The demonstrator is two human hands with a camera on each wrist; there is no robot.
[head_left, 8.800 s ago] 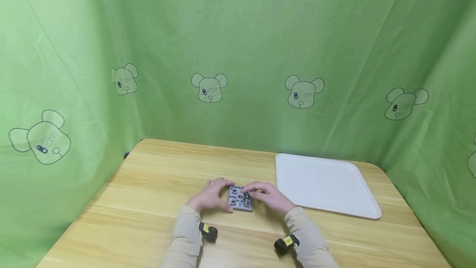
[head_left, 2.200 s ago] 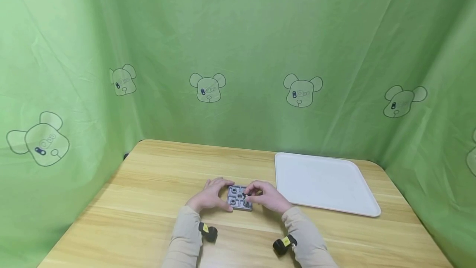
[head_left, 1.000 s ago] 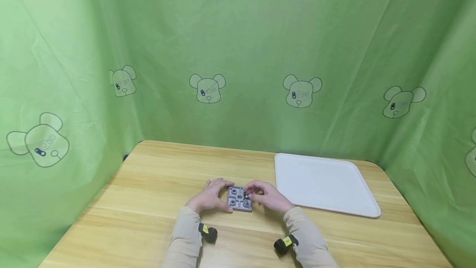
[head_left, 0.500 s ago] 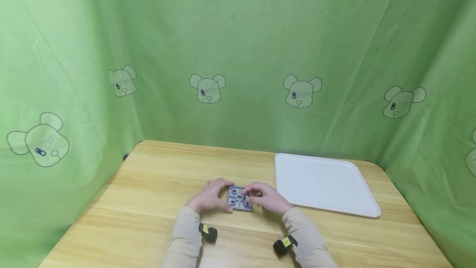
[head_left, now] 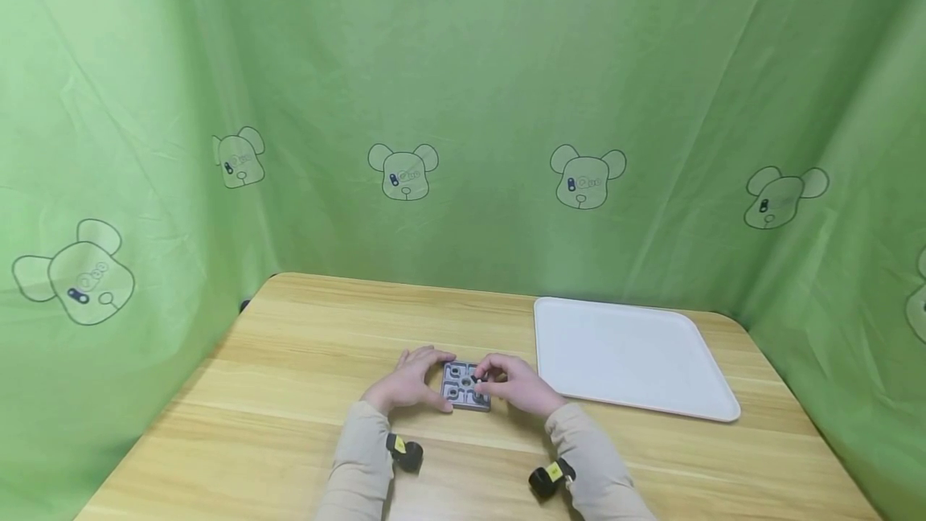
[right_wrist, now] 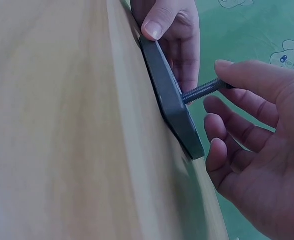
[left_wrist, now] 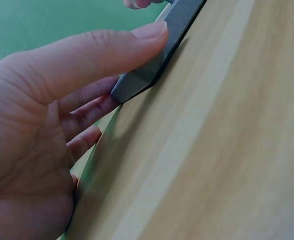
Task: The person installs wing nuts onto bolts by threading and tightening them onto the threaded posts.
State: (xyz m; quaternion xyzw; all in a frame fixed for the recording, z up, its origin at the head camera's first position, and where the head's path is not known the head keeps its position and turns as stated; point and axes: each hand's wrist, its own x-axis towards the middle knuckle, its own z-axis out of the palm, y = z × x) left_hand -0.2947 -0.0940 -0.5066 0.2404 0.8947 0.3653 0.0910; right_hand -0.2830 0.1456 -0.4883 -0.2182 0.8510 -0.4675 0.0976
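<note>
A small grey square plate [head_left: 463, 404] with moulded recesses lies on the wooden table. My left hand [head_left: 407, 384] holds it at the left side, the thumb on the near edge and the fingers round the far one. From the plate's right part a dark threaded bolt [right_wrist: 201, 92] sticks up, seen side-on in the right wrist view. My right hand [head_left: 526, 388] pinches the bolt's upper end with thumb and index finger, which hide its head. The other right-hand fingers [right_wrist: 216, 155] curl loosely beside the plate. In the left wrist view the thumb [left_wrist: 151, 37] presses the plate's edge.
A white rectangular tray [head_left: 637, 356] lies at the back right of the wooden table [head_left: 325, 312]. Green curtains [head_left: 499, 103] with bear outlines hang behind and at both sides. Each wrist carries a black camera on a strap.
My right thumb and index finger shift back and forth around the bolt's top, curling in more now than half a second ago. The left hand and the plate stay in place.
</note>
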